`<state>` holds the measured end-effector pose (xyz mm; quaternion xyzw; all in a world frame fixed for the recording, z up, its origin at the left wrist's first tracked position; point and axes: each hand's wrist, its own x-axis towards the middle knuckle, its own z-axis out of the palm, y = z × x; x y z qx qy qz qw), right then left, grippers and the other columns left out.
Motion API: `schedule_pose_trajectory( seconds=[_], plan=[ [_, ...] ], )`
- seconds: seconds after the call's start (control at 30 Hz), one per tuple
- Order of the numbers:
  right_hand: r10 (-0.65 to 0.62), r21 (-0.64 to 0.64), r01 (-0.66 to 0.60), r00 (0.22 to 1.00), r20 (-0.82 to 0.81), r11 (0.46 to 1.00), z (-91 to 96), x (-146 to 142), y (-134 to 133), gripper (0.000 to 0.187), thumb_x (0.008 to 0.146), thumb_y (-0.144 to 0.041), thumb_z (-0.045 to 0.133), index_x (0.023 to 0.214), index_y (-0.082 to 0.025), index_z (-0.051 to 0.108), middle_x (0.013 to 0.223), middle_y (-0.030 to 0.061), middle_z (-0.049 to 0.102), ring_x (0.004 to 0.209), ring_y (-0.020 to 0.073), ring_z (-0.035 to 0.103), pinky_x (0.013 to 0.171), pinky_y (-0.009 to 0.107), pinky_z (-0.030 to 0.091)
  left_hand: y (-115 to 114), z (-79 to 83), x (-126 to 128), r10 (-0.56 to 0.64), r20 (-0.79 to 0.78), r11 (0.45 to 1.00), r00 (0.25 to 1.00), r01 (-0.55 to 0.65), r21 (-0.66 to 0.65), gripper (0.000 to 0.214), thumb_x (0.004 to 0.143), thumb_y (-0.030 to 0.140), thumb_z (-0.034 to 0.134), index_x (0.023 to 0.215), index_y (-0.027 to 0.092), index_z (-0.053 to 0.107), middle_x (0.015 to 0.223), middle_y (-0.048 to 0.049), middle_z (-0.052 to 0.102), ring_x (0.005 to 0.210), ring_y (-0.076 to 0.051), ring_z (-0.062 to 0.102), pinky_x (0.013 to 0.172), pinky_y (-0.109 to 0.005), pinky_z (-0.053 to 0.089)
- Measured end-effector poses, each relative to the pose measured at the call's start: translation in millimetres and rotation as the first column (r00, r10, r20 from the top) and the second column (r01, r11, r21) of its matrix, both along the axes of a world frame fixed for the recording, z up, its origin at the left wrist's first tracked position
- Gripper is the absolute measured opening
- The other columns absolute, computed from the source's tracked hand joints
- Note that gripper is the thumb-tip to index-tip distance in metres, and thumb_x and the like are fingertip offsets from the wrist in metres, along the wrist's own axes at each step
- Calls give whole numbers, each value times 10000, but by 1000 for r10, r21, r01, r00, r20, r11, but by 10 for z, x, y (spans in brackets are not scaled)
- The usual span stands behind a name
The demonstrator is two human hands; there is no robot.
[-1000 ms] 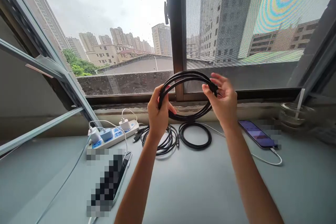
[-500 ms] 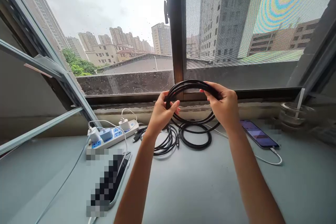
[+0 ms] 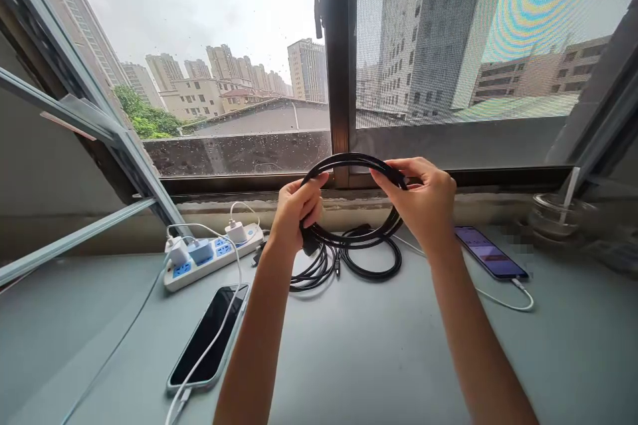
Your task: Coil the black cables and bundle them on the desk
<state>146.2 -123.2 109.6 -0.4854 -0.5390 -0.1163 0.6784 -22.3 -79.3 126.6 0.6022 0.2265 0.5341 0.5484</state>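
Held cable coil: the black cable loop (image 3: 351, 159) is up off the tabletop (image 3: 349, 352), spread between your two hands in front of the window frame (image 3: 339, 80), at the middle of the scene.
Left hand: your left hand (image 3: 296, 212) is closed around the left side of the loop, thumb along its upper edge; a dark connector (image 3: 310, 243) pokes out just beneath your fingers.
Right hand: your right hand (image 3: 426, 196) pinches the right side of the loop between thumb and fingers, well apart from your left.
Coils on the tabletop: beyond your forearms lie two more black coils, a looser left coil (image 3: 312, 284), partly hidden by your left arm, and a neater right coil (image 3: 371, 275), with a small plug (image 3: 337, 269) between them.
Left side: you have a white power strip (image 3: 222, 249) at the far left with adapters in it, and a dark-screened phone (image 3: 207, 335) nearer you, a white cable across it.
Right side: a lit phone (image 3: 491, 254) lies beyond your right forearm; a clear cup (image 3: 554, 218) with a straw (image 3: 569, 191) stands farther right.
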Motion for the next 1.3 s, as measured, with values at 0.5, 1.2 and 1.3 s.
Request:
schedule_pose_trajectory(
  seconds=[0.5, 1.2, 1.3],
  plan=[
    [451, -223, -594, 762, -466, 773, 79, -14, -124, 420, 584, -540, 772, 512, -163, 602, 453, -22, 504, 416, 78, 444, 353, 199, 315, -61, -29, 42, 56, 72, 991, 996, -64, 116, 501, 676, 262, 614, 418, 188, 191, 359, 87, 154, 287, -11, 203, 329, -210, 78],
    [647, -246, -687, 727, -231, 684, 112, 235, -288, 419, 879, -533, 470, 1258, -365, 535, 1261, 25, 567, 934, 191, 661, 659, 270, 581, 166, -180, 151, 59, 61, 986, 996, -48, -159, 438, 735, 284, 568, 508, 198, 204, 413, 89, 164, 303, -16, 200, 319, -201, 111],
    [470, -307, -476, 877, -98, 824, 106, 190, -296, 488, 793, -466, 635, 1248, -305, 562, 1116, 47, 635, 722, 156, 677, 492, 210, 538, 161, -243, 251, 21, 46, 980, 999, -11, -197, 425, 757, 304, 548, 525, 199, 207, 409, 94, 182, 283, -14, 230, 311, -182, 140]
  ],
)
